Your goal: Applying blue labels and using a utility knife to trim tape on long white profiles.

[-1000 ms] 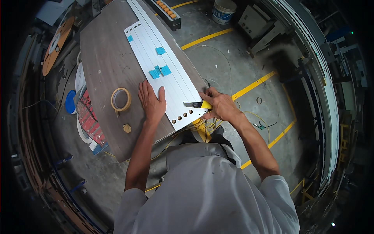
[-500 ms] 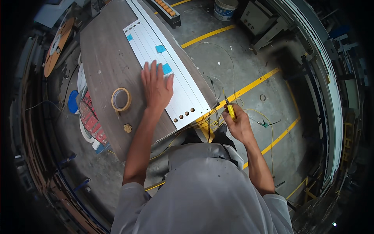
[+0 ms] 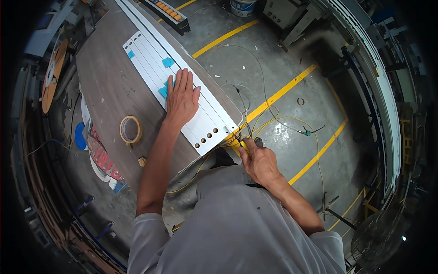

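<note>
A long white panel (image 3: 200, 123) with grooves and round holes lies along the right side of a brown worktable (image 3: 102, 75). My left hand (image 3: 181, 102) rests flat on it, fingers stretched out, partly covering pieces of blue tape (image 3: 163, 90). Another blue tape piece (image 3: 168, 62) sticks to the panel farther up. My right hand (image 3: 261, 165) is wrapped round a yellow-handled utility knife (image 3: 245, 147). Its thin metal tip is at the panel's near right corner, beside a small hole; whether it touches is too small to tell.
A roll of masking tape (image 3: 131, 129) and a crumpled tan scrap (image 3: 142, 161) lie on the table, left of my left arm. Yellow hoses (image 3: 278, 119) trail over the floor at right. A white bucket (image 3: 243, 7) stands at the back, near a grey cabinet.
My right hand has brought the knife leftward and down to the panel's near corner. My left hand has slid a little nearer along the panel, onto the blue tape. The view has shifted slightly.
</note>
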`<action>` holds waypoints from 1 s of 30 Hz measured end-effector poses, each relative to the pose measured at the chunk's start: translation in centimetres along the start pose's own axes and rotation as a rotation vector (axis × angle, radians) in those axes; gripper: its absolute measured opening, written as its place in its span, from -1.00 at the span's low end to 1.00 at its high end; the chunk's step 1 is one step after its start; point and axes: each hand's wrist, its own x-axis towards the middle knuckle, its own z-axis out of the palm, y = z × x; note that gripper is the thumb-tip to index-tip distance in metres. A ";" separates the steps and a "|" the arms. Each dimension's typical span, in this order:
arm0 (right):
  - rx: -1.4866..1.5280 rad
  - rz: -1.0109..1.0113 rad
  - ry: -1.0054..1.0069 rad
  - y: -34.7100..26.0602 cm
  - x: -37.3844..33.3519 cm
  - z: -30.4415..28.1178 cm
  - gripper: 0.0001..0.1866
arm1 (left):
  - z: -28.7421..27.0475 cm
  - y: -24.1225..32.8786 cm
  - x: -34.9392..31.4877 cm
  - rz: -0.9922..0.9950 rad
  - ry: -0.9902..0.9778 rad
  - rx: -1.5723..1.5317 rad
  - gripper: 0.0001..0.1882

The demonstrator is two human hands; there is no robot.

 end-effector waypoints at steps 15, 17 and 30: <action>-0.175 -0.095 -0.014 0.2 0.9 1.2 -0.79 | 0.2 0.0 -0.2 -0.009 -0.012 -0.002 -0.44; -0.213 -0.079 -0.047 0.0 1.0 1.4 -0.78 | 0.2 0.3 -0.2 -0.004 0.002 -0.003 -0.45; -0.310 -0.042 -0.146 -0.6 1.8 1.0 -0.75 | 1.6 14.3 0.2 0.106 -0.116 -0.658 -0.57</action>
